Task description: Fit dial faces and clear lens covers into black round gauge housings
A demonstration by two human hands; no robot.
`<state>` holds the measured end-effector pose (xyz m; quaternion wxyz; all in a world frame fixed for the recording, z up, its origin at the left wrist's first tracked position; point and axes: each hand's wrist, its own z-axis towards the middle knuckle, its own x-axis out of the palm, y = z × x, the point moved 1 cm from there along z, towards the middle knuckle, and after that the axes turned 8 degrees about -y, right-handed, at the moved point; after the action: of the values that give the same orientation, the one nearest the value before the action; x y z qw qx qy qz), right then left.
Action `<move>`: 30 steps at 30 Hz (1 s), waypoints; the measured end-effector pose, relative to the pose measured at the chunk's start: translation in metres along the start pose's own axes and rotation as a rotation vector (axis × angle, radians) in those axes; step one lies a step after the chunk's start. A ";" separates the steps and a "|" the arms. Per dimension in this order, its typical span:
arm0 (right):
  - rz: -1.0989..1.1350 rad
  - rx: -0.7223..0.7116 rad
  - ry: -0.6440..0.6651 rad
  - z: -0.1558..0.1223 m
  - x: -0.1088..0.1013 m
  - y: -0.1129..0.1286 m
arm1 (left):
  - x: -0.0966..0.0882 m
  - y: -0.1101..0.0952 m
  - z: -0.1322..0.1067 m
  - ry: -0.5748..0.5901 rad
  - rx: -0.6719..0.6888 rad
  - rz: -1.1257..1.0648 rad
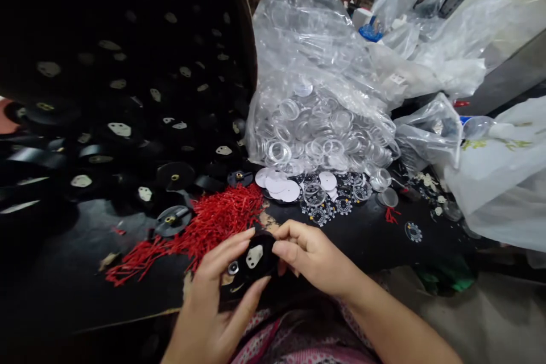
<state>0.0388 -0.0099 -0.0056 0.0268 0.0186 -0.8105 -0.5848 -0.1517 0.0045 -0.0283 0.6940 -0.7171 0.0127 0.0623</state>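
From the head camera I am seeing both hands meeting low at centre, just above the lap. The left hand [213, 301] is rising palm-up from below, its fingers curling around the lower edge of a round black plastic disc with a pale metal insert [255, 259]. The right hand [311, 253] is reaching in from the right, wrist bent, thumb and forefinger pinching the disc's upper right rim. The disc is sitting between both hands, near a heap of thin red plastic sticks [205, 224]. Beyond it, a clear plastic bag of transparent rings [319, 125] is slumping on the black work surface [77, 250].
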 end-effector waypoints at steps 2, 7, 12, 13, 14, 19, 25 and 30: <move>-0.021 0.005 -0.042 -0.005 -0.005 -0.002 | 0.016 0.004 -0.015 0.089 -0.149 -0.079; -0.288 -0.071 -0.087 -0.005 -0.019 0.007 | 0.033 0.011 -0.021 0.215 -0.744 -0.484; -1.108 -0.502 -0.323 0.046 -0.019 0.027 | 0.029 0.008 -0.014 0.048 -0.725 -0.623; -1.253 -0.529 -0.341 0.057 -0.017 0.029 | 0.027 0.008 -0.013 0.027 -0.703 -0.632; -1.349 -0.538 -0.342 0.065 -0.015 0.029 | 0.026 0.008 -0.014 0.014 -0.682 -0.640; -1.437 -0.520 -0.310 0.078 -0.020 0.025 | 0.021 0.015 -0.016 0.011 -0.644 -0.635; -1.417 -0.477 -0.276 0.075 -0.034 0.025 | 0.022 0.016 -0.012 0.052 -0.690 -0.671; -1.373 -0.467 -0.285 0.075 -0.035 0.024 | 0.023 0.013 -0.011 0.049 -0.683 -0.660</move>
<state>0.0689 0.0707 -0.0069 -0.4476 0.4392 -0.4663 -0.6240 -0.1295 -0.0049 -0.0437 0.4008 -0.8712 -0.2207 -0.1777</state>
